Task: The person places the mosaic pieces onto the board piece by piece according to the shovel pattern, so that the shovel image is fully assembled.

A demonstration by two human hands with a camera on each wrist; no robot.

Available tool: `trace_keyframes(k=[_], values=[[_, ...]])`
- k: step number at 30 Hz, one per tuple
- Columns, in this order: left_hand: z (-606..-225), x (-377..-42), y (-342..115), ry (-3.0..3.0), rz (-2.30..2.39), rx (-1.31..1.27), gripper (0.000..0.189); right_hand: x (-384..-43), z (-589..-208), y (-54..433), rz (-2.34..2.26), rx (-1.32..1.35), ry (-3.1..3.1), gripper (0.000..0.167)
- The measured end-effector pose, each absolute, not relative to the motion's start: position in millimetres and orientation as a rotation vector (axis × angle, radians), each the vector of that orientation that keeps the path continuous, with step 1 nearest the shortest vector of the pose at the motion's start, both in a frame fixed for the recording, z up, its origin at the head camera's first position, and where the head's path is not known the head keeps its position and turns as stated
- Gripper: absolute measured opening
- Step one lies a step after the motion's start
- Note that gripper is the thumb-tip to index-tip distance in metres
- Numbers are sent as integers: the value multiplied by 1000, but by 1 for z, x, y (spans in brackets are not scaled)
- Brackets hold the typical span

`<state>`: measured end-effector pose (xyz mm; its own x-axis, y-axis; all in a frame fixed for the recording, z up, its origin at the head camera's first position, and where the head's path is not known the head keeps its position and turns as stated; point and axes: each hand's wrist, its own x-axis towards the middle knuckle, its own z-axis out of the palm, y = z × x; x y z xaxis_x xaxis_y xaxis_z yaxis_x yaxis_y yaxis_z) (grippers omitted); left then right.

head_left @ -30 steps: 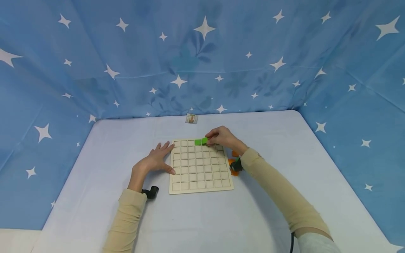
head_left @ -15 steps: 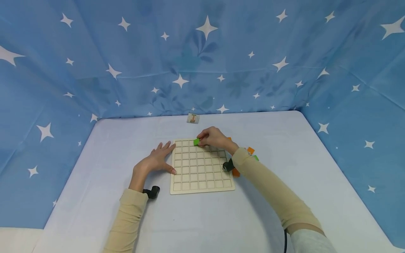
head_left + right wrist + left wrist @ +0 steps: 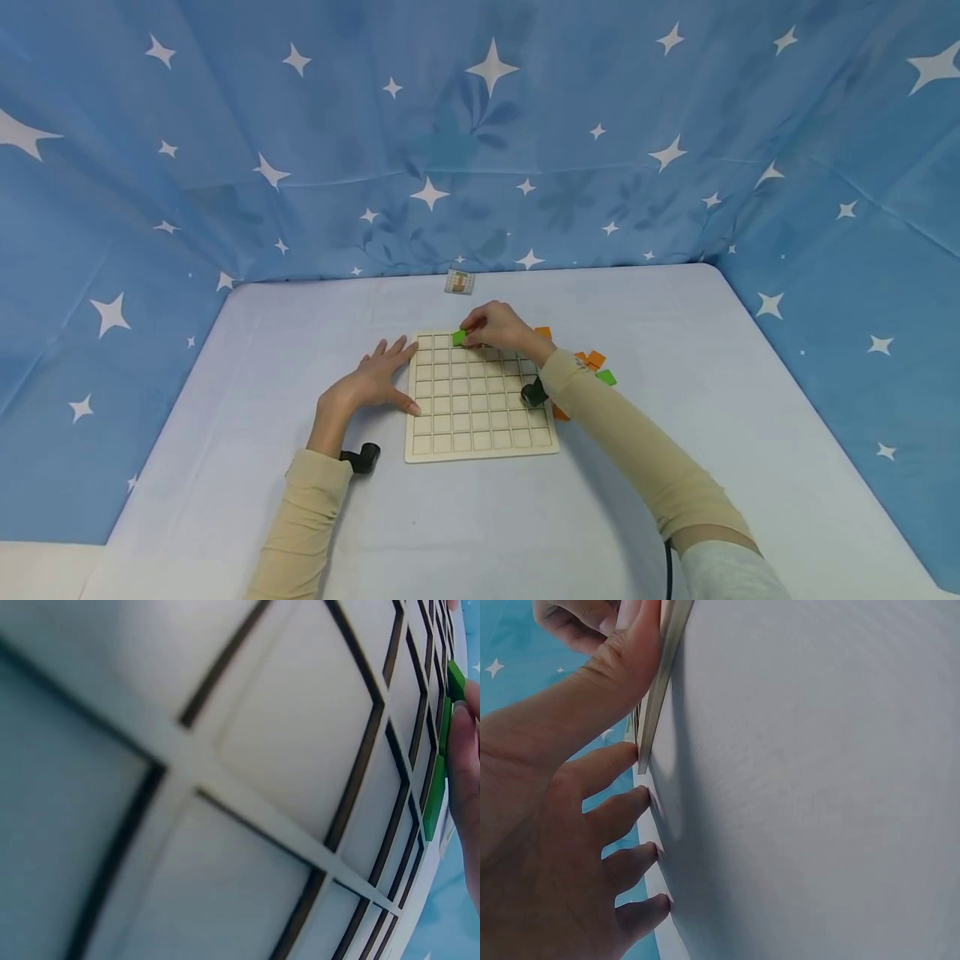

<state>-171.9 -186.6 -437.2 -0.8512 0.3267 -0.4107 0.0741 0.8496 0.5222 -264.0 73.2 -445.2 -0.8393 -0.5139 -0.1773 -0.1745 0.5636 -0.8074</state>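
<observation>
A square wooden grid board (image 3: 465, 425) lies on the white table. My right hand (image 3: 497, 327) reaches over its far edge and pinches a green square tile (image 3: 458, 338) between thumb and fingers, at the far row. In the right wrist view this pinched tile (image 3: 456, 681) is tilted, and more green tiles (image 3: 433, 799) sit in line along the same edge, partly behind the thumb. My left hand (image 3: 369, 382) is spread at the board's left edge, its thumb (image 3: 622, 679) resting against the rim and the fingers (image 3: 619, 814) stretched out.
Orange tiles (image 3: 596, 360) and a loose green tile (image 3: 606, 377) lie right of the board, partly hidden by the right forearm. Another orange tile (image 3: 543, 332) is near the far right corner. A small patterned card (image 3: 459, 282) lies at the back, before a blue starry curtain (image 3: 337, 125).
My right hand has moved left along the board's far row with a green tile, uncovering orange and green tiles on the right. The left hand stays at the left edge.
</observation>
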Motion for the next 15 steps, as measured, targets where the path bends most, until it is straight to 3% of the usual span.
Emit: trace_keyframes(k=[15], values=[[-435,-170,-185,2526,687,286,117,-262,-446,67,-1002,-691,2527,23]])
